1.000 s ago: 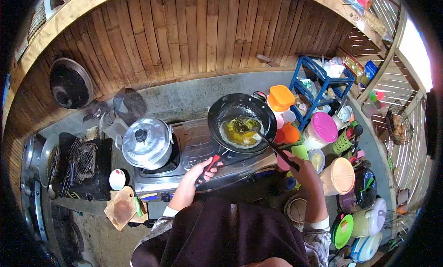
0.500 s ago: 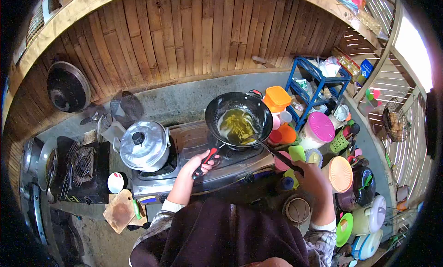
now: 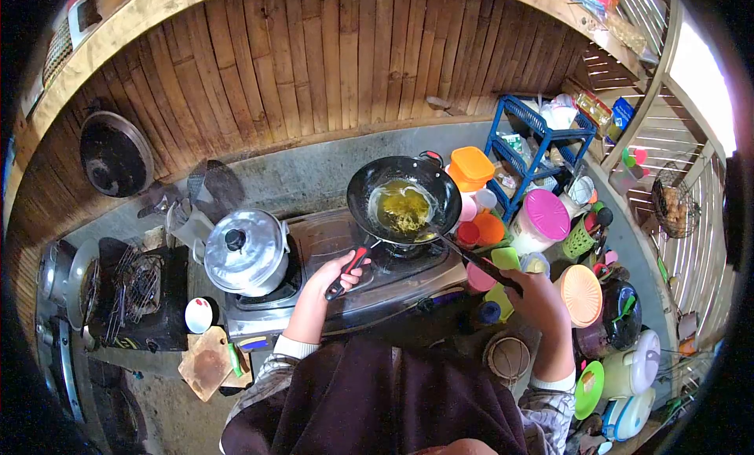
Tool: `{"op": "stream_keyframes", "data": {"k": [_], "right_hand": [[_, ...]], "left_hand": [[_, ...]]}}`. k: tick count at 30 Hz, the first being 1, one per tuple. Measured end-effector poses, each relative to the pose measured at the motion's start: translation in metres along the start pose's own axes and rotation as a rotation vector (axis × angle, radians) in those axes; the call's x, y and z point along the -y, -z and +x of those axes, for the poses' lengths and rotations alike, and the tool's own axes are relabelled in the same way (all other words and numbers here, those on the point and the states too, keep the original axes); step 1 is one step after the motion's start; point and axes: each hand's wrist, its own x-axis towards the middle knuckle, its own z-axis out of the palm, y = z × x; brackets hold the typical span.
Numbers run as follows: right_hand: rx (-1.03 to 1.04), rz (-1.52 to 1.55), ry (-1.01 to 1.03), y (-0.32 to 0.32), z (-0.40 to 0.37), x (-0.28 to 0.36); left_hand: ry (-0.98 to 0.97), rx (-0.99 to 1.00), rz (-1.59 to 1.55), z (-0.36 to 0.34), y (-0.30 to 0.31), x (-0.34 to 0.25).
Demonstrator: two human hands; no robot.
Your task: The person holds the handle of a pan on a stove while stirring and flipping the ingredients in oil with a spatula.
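My left hand is wrapped round the red and black handle of a black wok. The wok sits over the right side of the metal stove, with yellowish oil and pale bits in its bottom. My right hand grips the dark handle of a spatula, which slants down-left into the wok. The spatula's tip rests among the bits at the wok's lower right side. A lidded silver pot stands on the stove's left side.
A cutting board with a green-handled knife lies left of the stove, near a white cup. Lidded tubs, one with a pink lid, crowd the right side below a blue rack. Grill racks stand far left.
The spatula and my right hand have shifted slightly to the right. The bits have moved within the oil, gathering lower in the wok. My left hand keeps its hold.
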Motion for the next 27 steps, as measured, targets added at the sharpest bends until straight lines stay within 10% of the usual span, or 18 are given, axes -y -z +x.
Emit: {"op": "stream_keyframes", "data": {"k": [27], "right_hand": [[0.063, 0.116, 0.021, -0.104, 0.081, -0.032]], "left_hand": [[0.028, 0.024, -0.083, -0.006, 0.000, 0.019]]}}
